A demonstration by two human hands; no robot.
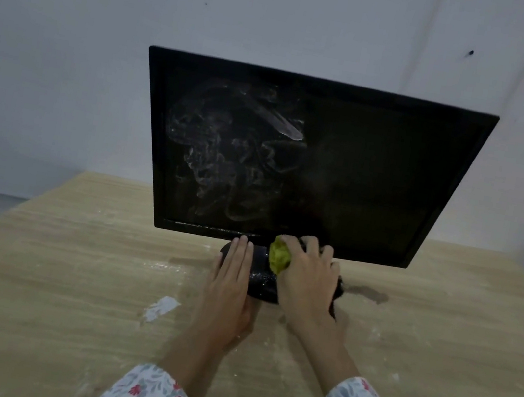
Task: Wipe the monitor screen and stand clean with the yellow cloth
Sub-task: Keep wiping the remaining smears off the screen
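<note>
A black monitor (363, 166) stands on a wooden table, its screen off. White smears cover the left half of the screen (227, 151); the right half looks dark and clean. Its black stand base (262, 283) sits under the lower bezel, speckled with white dust. My right hand (308, 275) grips a bunched yellow cloth (280, 255) and holds it against the stand just below the screen's bottom edge. With straight fingers, my left hand (229, 279) lies flat on the left side of the base.
The light wooden table (68, 270) carries white powder, with a thicker patch (160, 309) left of my left wrist. A plain wall (285, 11) rises close behind the monitor. The table's left edge drops off at the far left.
</note>
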